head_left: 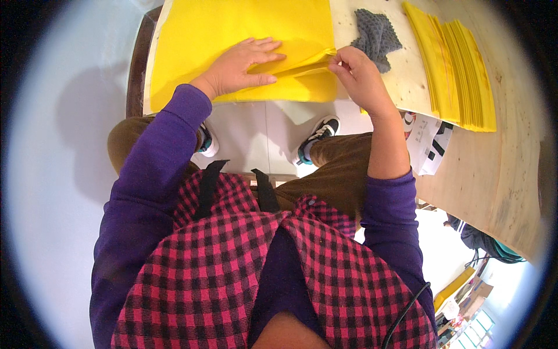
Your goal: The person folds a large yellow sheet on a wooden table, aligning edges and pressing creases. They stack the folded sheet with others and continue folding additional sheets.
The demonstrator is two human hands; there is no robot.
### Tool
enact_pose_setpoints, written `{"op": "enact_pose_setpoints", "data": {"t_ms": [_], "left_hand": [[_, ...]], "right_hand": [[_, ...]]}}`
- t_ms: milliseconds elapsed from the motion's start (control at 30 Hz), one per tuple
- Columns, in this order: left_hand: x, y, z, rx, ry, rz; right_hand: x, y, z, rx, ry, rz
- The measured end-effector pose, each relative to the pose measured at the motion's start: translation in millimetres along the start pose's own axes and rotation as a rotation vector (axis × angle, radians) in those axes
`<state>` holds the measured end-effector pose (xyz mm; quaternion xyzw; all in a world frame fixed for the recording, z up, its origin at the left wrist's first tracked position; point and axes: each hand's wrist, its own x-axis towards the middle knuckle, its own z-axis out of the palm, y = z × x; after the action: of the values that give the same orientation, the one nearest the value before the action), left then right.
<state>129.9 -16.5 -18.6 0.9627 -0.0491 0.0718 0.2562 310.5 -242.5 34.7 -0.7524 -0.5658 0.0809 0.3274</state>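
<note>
A wide yellow sheet of cloth-like material (203,35) lies over the wooden table in front of me. My left hand (241,65) rests flat on it with the fingers spread. To its right, my right hand (356,70) pinches the sheet's right edge between thumb and fingers. There the material lifts into a ridge and a fold that runs from the pinch toward my left hand. Whether the pinch holds one layer or more, I cannot tell.
A crumpled grey cloth (375,38) lies right of the sheet. Beyond it stands a stack of folded yellow pieces (459,75) on the wooden tabletop (465,168). A white printed bag (427,142) sits below the table edge. A bluish-white wall (64,192) is on my left.
</note>
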Motion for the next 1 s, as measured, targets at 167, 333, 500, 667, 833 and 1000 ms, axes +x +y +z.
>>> {"op": "enact_pose_setpoints", "data": {"t_ms": [167,333,500,667,833,1000], "left_hand": [[1,3,-3,-0.007,-0.005,0.016],[1,3,-3,0.007,-0.019,0.001],[2,1,-3,0.008,-0.041,-0.008],[2,0,-1,-0.001,-0.042,-0.021],[2,2,0,0.004,-0.042,-0.036],[1,4,-1,-0.014,-0.026,-0.027]], "right_hand": [[16,-6,4,-0.061,0.074,-0.03],[26,-7,8,-0.084,0.118,-0.034],[29,-7,10,-0.068,0.173,-0.032],[21,-2,6,0.11,0.2,0.047],[11,7,6,0.132,0.085,0.097],[12,13,17,0.114,0.014,0.109]]}}
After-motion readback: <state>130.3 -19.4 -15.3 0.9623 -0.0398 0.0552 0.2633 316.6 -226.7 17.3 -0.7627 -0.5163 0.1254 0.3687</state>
